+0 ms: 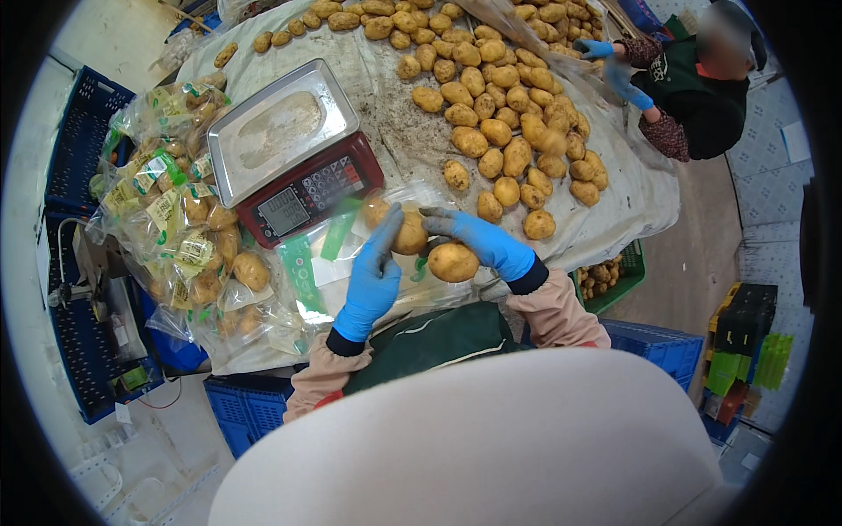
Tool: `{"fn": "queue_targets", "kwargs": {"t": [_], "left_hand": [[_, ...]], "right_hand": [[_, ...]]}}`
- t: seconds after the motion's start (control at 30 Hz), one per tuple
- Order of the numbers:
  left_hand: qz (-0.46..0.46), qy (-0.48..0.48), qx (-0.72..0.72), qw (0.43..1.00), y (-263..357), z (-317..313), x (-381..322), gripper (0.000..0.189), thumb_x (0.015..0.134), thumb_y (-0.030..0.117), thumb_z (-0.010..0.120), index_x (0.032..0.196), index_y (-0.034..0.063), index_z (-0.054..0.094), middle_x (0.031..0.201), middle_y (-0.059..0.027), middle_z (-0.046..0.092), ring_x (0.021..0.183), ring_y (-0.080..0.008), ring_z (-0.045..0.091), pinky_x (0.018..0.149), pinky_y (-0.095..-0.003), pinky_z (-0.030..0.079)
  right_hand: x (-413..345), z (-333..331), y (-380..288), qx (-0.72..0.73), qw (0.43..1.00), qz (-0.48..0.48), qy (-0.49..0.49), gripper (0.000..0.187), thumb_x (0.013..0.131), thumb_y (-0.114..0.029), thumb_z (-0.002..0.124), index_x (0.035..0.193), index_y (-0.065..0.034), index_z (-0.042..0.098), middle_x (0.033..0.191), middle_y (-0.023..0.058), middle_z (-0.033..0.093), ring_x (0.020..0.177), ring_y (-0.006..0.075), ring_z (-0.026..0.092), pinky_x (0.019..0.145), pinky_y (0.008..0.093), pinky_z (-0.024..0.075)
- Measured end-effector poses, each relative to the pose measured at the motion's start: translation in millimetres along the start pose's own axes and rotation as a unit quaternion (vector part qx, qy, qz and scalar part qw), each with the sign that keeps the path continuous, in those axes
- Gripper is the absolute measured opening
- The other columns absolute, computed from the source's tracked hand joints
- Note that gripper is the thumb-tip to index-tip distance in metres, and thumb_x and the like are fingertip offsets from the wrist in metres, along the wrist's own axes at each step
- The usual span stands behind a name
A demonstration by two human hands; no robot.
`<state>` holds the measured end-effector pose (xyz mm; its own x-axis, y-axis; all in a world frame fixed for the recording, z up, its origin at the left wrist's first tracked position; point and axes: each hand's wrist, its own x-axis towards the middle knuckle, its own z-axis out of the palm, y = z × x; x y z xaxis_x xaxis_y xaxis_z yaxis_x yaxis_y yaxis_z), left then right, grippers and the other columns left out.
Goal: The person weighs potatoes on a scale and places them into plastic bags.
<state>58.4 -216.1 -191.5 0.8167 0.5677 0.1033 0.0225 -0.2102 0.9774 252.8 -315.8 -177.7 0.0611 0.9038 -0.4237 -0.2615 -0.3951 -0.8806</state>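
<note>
Before me, my left hand [376, 276] and my right hand [483, 240], both in blue gloves with soiled grey fingers, face each other over clear plastic bags. A potato [409, 233] is held between their fingers. Another potato [454, 262] lies against the underside of my right hand; how it is held is partly hidden. A third potato [375, 212] shows beyond my left fingertips, by the clear bags with green print [301, 273]. Just past them stands a red digital scale [316, 191] with a metal tray [335, 108] bearing some dirt and no potato.
Loose potatoes [516, 154] spread over the cloth-covered table [388, 115]. Filled potato bags [191, 217] are heaped at left. Blue crates [85, 144] stand beyond them. A green crate [615, 289] of potatoes sits low at right. A co-worker [691, 85] in blue gloves stands upper right.
</note>
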Motion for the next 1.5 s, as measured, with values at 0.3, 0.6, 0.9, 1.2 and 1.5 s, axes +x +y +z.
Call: {"fn": "queue_targets", "kwargs": {"t": [0.3,0.6,0.9,1.2,1.5], "left_hand": [[0.007,0.04,-0.024,0.999,23.6,-11.5,1.0,0.08,0.072,-0.018,0.032,0.147,0.009,0.044,0.156,-0.0084,0.038,0.133,-0.0143,0.043,0.083,-0.0163,0.038],[-0.051,0.053,-0.044,0.996,14.1,-26.2,0.2,0.077,0.073,-0.011,0.035,0.147,0.0077,0.044,0.152,-0.0099,0.043,0.138,-0.0211,0.041,0.102,-0.0243,0.035],[-0.07,0.081,-0.05,0.993,6.1,-6.8,-5.5,0.073,0.077,-0.011,0.038,0.148,0.0083,0.043,0.152,-0.0049,0.043,0.068,-0.0003,0.037,0.063,-0.0161,0.036],[-0.037,0.073,-0.017,0.997,5.8,4.5,-4.5,0.072,0.08,-0.013,0.036,0.148,0.0075,0.042,0.155,-0.0104,0.038,0.135,-0.0161,0.043,0.082,-0.0165,0.041],[-0.003,0.123,0.068,0.99,-3.5,18.7,-2.9,0.061,0.088,-0.002,0.053,0.147,0.0076,0.043,0.15,-0.0151,0.043,0.13,-0.0208,0.048,0.094,-0.0259,0.044]], "right_hand": [[-16.2,21.9,-43.2,0.098,0.995,-0.023,-0.011,0.052,0.099,-0.025,0.051,0.142,0.003,0.04,0.13,0.0178,0.057,0.111,0.0291,0.063,0.092,0.0325,0.0518],[-4.5,-8.2,3.1,0.555,0.823,-0.048,-0.112,0.058,0.098,-0.031,0.053,0.142,0.0041,0.039,0.136,0.0216,0.053,0.107,0.0291,0.064,0.087,0.0353,0.0546],[-53.0,-13.8,-13.8,0.526,0.839,-0.143,-0.015,0.063,0.095,-0.03,0.057,0.149,-0.0082,0.032,0.149,0.0227,0.037,0.131,0.0363,0.046,0.105,0.0518,0.0435],[-47.7,-8.2,-0.8,0.067,0.943,-0.24,0.221,0.07,0.076,-0.012,0.084,0.135,-0.0015,0.047,0.128,0.0113,0.056,0.121,0.021,0.053,0.103,0.0346,0.0452],[-38.9,-3.4,-4.7,-0.114,0.9,-0.323,0.269,0.064,0.076,-0.009,0.081,0.132,-0.0047,0.05,0.131,0.0105,0.055,0.121,0.0214,0.053,0.104,0.0352,0.0428]]}}
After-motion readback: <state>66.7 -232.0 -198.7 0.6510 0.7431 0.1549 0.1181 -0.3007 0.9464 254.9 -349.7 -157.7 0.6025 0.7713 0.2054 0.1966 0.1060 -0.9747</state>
